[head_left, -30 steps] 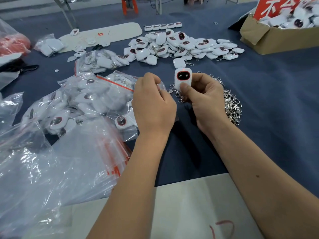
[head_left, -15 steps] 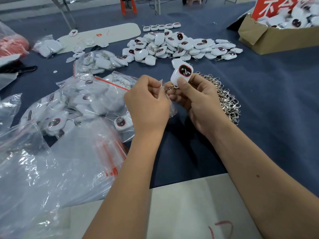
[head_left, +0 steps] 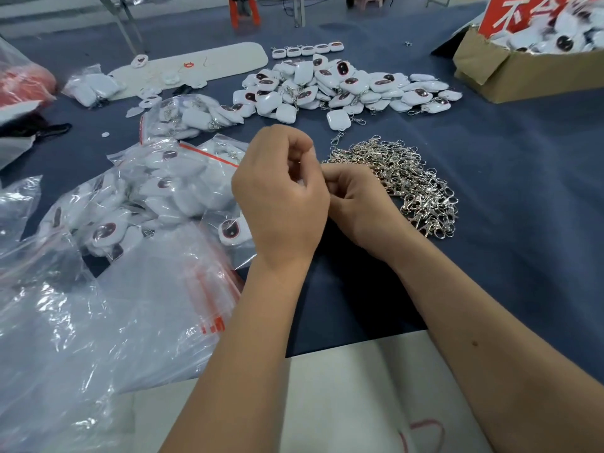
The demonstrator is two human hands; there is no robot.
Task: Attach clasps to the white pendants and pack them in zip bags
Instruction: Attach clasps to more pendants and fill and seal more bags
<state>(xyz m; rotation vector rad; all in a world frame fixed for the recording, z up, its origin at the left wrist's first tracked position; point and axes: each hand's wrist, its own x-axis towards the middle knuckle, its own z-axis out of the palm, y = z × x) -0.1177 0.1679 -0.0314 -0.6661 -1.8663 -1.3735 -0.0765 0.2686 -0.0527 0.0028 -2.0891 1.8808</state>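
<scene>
Evidently both the left hand [head_left: 277,197] and right hand [head_left: 356,204] curl tightly together beside the clasp pile [head_left: 402,181], their hold hidden, pendants [head_left: 340,86] heaped beyond on the worktop [head_left: 523,191], so a slipping clasp could fall unnoticed.

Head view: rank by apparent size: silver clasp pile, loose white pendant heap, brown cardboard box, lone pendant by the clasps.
1. Loose white pendant heap
2. Brown cardboard box, cropped at the frame edge, so unsure against the silver clasp pile, which sits nearer
3. Lone white pendant, smallest
</scene>
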